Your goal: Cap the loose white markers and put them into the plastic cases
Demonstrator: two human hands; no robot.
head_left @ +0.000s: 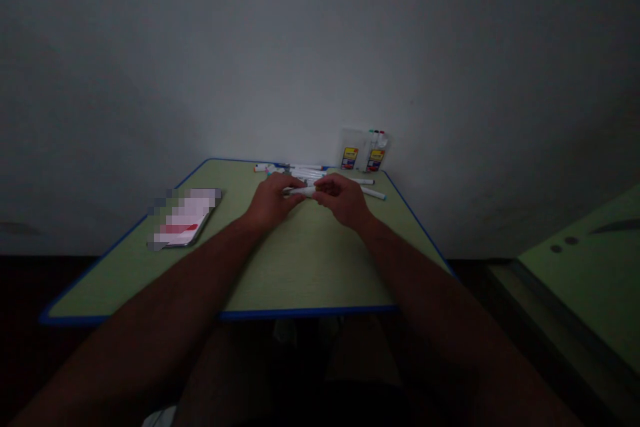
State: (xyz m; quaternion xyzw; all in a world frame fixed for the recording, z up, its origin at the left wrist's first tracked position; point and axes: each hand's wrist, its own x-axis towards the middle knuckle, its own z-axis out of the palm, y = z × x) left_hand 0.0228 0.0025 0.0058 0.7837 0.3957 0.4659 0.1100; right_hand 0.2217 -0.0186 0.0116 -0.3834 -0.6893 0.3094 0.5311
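Slim white marker [307, 192], partly finger-covered

The left forearm [185, 283] and right forearm [420, 280], both bare, slanted forward and inward. The left hand [271, 200] and right hand [344, 197] faced each other, close together, fingers bent toward the thumbs in pinching grips, the backs of both turned upward.

Room over near tabletop [310, 267] between forearms [200, 287]; markers [310, 174] clutter far side, packs [351, 157] far right; phone [186, 220] left.
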